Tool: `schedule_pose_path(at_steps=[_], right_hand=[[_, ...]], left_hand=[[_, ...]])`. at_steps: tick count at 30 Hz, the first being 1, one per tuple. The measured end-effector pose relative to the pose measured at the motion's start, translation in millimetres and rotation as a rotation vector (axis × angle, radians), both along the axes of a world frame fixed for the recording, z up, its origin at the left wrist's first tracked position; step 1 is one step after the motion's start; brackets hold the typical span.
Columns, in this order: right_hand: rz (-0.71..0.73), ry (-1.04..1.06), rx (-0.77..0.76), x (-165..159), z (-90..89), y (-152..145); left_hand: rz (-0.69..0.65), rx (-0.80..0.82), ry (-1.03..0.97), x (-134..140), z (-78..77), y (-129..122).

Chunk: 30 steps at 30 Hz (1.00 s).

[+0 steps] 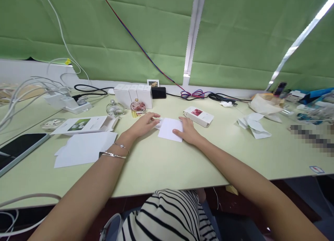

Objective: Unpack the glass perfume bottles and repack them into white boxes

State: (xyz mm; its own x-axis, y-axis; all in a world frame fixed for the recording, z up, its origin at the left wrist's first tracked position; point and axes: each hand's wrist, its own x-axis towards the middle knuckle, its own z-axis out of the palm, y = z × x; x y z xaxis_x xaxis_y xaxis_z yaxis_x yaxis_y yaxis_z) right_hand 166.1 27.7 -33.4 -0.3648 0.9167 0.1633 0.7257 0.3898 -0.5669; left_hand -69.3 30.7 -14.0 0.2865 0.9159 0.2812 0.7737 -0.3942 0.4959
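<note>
A white piece of paper or thin card [170,130] lies on the pale table in front of me, with a small flap at its left edge. My right hand [189,130] grips its right side, thumb on top and fingers along the far edge. Beside the left flap is my left hand [145,124], fingers stretched and slightly apart; whether the fingertips touch the flap I cannot tell. Just beyond my right hand lies a small white box with a red flower picture [198,115]. Two glass perfume bottles, one clear [114,108] and one pinkish [138,106], stand behind my left hand.
Several white boxes [133,95] stand at the back by a dark phone [159,92]. Left are an opened, flattened carton [86,125], white sheets [85,148], a large phone [21,150] and a power strip [70,103]. Folded paper [254,125] lies right.
</note>
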Motion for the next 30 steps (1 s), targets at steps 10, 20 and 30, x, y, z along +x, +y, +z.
schedule_pose_path(at_steps=[10, 20, 30], right_hand=[[-0.062, 0.056, 0.018, -5.5, -3.4, 4.3], [0.05, -0.204, 0.032, -2.3, -2.3, 1.6], [0.114, -0.33, -0.022, -3.1, 5.6, -9.4]], left_hand=[[-0.054, -0.109, 0.343, 27.4, -3.3, -2.3], [-0.014, -0.206, 0.472, 28.1, -5.9, -3.3], [-0.099, -0.224, 0.493, 26.9, -1.2, -9.0]])
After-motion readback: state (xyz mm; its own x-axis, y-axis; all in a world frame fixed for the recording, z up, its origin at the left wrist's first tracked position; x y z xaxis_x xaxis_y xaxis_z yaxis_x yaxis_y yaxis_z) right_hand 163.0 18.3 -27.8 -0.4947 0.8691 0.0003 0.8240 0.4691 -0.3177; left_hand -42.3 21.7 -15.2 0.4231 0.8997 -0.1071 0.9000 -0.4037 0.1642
